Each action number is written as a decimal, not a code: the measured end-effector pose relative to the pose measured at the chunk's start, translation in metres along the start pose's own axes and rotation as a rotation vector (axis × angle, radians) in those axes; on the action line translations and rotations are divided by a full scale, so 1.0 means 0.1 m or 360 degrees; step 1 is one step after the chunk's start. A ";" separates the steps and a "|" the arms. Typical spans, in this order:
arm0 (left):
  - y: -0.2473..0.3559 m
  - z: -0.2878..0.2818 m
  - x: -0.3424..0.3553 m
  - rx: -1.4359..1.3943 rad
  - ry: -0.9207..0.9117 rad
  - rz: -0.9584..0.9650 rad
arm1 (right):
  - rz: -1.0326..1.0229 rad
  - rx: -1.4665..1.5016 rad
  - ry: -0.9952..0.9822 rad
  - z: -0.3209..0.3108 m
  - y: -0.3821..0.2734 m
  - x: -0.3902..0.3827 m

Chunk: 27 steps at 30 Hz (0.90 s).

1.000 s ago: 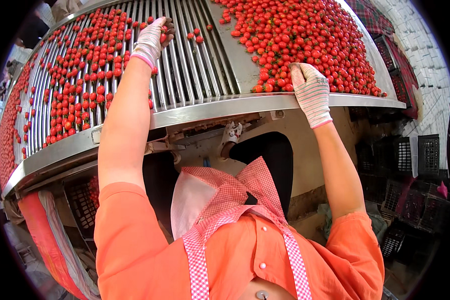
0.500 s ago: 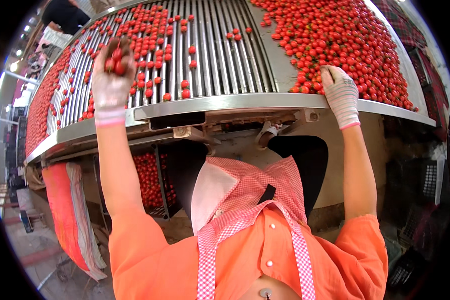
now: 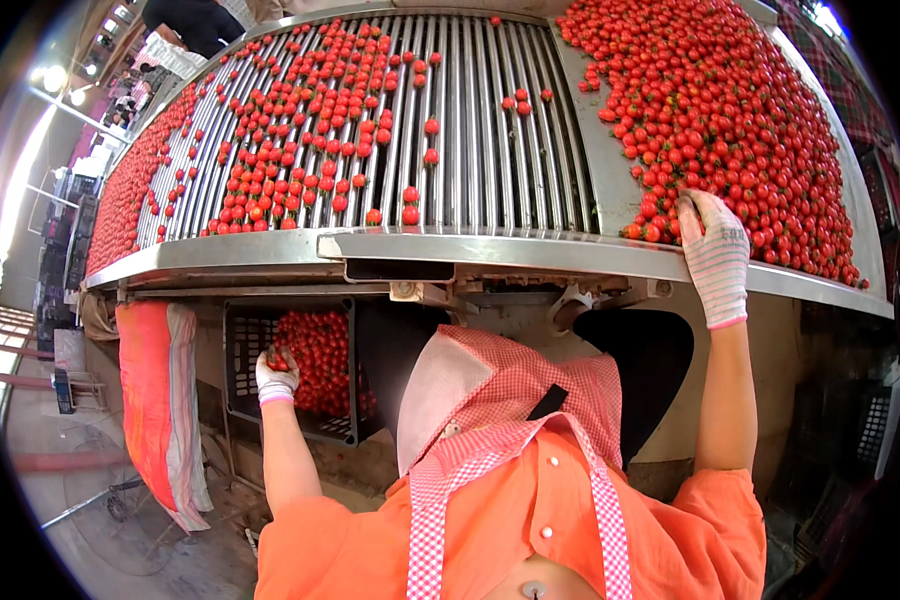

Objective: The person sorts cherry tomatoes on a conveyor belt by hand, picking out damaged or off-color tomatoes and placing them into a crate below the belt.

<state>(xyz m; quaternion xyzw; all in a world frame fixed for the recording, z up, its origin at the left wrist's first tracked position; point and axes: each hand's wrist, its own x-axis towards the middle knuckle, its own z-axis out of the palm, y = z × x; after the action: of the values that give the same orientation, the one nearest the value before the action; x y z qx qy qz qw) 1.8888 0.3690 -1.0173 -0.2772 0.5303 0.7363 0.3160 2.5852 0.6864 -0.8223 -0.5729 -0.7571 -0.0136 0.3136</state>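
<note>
My left hand [image 3: 277,376], in a pale glove, reaches into a black plastic crate [image 3: 353,345] below the sorting table. Its curled fingers have red cherry tomatoes [image 3: 281,358] in them, partly hidden by the glove. More cherry tomatoes [image 3: 315,345] lie heaped in that crate. My right hand [image 3: 715,245], in a striped glove with bare fingertips, rests over the table's metal rim [image 3: 570,257]. Its loosely bent fingers touch the near edge of a big tomato heap [image 3: 740,130], and I see nothing held in them.
Steel rollers [image 3: 480,150] fill the table's middle, with scattered tomatoes [image 3: 320,130] on their left part. A red and grey cloth [image 3: 150,390] hangs left of the crate. Another person [image 3: 195,20] is at the far left. Dark crates [image 3: 875,425] stand at the right.
My left hand has moved from above the rollers down into the crate with its tomatoes. My right hand stays at the heap's edge. The view has shifted, showing more of the crate.
</note>
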 end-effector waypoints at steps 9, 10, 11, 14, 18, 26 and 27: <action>-0.24 1.20 -0.55 0.0678 -0.0038 0.1673 | -0.0001 -0.0025 -0.0071 -0.01 -0.04 0.01; -0.54 1.76 -1.13 0.0545 -0.0325 0.1702 | 0.0017 -0.0088 -0.0082 -0.04 0.03 0.00; -0.64 2.10 -1.56 0.0569 -0.0431 0.1882 | 0.0019 -0.0096 -0.0094 -0.05 0.05 0.00; -0.82 2.79 -2.38 0.0718 -0.0817 0.1993 | 0.0019 -0.0004 -0.0202 -0.02 0.00 0.02; -1.25 3.60 -2.70 0.1122 -0.1576 0.1592 | 0.0049 0.0068 -0.0389 0.04 -0.12 0.03; -2.70 4.56 -2.75 0.2659 -0.2444 0.1792 | -0.0025 0.0247 -0.1167 0.08 -0.08 0.43; -2.75 4.57 -2.61 0.2650 -0.2316 0.1986 | -0.0078 0.0247 -0.1273 0.11 0.03 0.52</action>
<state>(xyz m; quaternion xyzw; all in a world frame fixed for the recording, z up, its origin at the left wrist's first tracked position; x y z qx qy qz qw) 2.2326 0.8264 -0.8600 0.7675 0.5755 0.1863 0.2120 2.5749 0.7366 -0.8065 -0.4895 -0.8315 0.2601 0.0362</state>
